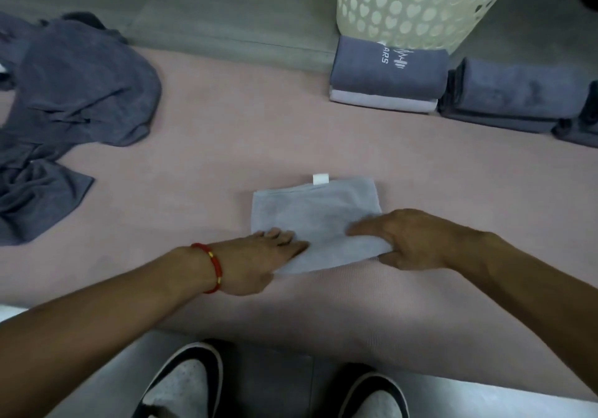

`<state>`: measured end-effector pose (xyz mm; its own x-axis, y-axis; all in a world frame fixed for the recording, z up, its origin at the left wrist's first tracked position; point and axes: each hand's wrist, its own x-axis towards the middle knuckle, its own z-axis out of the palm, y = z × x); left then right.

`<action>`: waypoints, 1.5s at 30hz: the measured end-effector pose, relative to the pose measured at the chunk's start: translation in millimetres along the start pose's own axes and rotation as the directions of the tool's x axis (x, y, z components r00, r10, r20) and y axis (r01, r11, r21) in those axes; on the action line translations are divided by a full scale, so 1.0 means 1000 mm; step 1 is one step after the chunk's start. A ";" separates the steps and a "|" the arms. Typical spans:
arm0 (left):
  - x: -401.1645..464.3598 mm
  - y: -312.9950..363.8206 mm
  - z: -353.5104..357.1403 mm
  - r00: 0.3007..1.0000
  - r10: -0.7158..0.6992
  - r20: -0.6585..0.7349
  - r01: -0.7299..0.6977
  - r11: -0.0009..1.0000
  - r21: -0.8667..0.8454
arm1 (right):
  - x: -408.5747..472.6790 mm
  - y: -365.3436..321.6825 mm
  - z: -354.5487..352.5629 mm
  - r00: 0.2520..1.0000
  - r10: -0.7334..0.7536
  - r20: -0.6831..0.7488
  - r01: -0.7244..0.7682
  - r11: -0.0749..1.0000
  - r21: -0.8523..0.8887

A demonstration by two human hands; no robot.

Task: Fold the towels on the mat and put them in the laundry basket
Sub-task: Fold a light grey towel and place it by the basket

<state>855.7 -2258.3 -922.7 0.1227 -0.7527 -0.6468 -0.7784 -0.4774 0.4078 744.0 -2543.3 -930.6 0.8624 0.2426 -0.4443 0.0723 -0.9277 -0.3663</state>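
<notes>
Grip, right hand (417,242): fingers and thumb pinch the near right edge of the light grey towel (315,220), lifting it slightly.
Grip, left hand (259,255): fingers lie straight, pressing the towel's near left corner flat; nothing is clasped.
Towel in hand: already folded to a small rectangle on the pink mat (194,174), white tag at its far edge; one more fold looks likely.
Done: folded towels (386,74) stacked on the mat just in front of the laundry basket (414,3), more folded ones (508,93) beside them to the right.
Left: a crumpled pile of dark towels (64,93) lies unfolded at far left; the folded stacks are not yet in the basket.
</notes>
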 end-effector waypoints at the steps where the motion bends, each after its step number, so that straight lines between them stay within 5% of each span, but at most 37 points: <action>1: -0.007 -0.004 -0.002 0.999 0.034 0.010 -0.033 0.994 -0.101 | -0.004 -0.007 0.000 0.996 0.019 0.092 -0.019 1.000 0.002; 5: -0.028 -0.019 0.006 0.988 0.050 -0.145 -0.093 0.948 -0.303 | -0.014 -0.024 0.001 0.961 0.043 0.275 -0.093 0.981 0.173; 10: -0.025 -0.042 0.028 0.821 -0.278 -0.498 -0.130 0.758 -0.639 | -0.011 -0.010 -0.005 0.983 0.171 0.068 -0.181 0.839 0.513; 14: -0.018 -0.041 0.035 0.731 -0.542 -0.415 -0.129 0.488 -0.863 | -0.003 -0.009 -0.004 0.941 0.338 -0.037 -0.188 0.607 0.772; 19: -0.003 -0.039 0.050 0.609 -0.707 -0.360 -0.007 0.449 -0.894 | 0.017 -0.011 0.001 0.838 0.543 -0.044 -0.376 0.635 0.675; 24: 0.003 -0.037 0.049 0.567 -0.714 -0.411 0.099 0.554 -0.826 | 0.031 -0.033 0.004 0.786 0.584 -0.203 -0.528 0.804 0.273; 27: 0.006 -0.039 0.047 0.550 -0.697 -0.460 0.108 0.606 -0.789 | 0.038 -0.060 0.014 0.779 0.388 -0.494 -0.500 0.859 -0.114; 31: 0.007 -0.044 0.046 0.567 -0.640 -0.518 0.093 0.675 -0.732 | 0.052 -0.073 0.041 0.916 0.199 -0.349 -0.291 0.927 -0.236; 39: 0.023 -0.042 0.033 0.535 -0.687 -0.491 0.222 0.675 -0.703 | 0.058 -0.064 0.059 0.903 0.284 -0.322 -0.343 0.928 -0.144; 42: 0.025 -0.040 0.028 0.517 -0.699 -0.494 0.278 0.683 -0.676 | 0.065 -0.054 0.046 0.900 0.291 -0.324 -0.264 0.956 0.124; 45: 0.026 -0.042 0.023 0.526 -0.721 -0.451 0.311 0.657 -0.687 | 0.055 -0.028 0.028 0.886 0.371 -0.279 -0.228 0.871 0.436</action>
<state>877.2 -2247.5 -971.6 0.9034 -0.2563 -0.3438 -0.0500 -0.8592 0.5091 775.4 -2496.2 -967.8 0.9303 -0.2087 -0.3017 -0.3520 -0.7392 -0.5741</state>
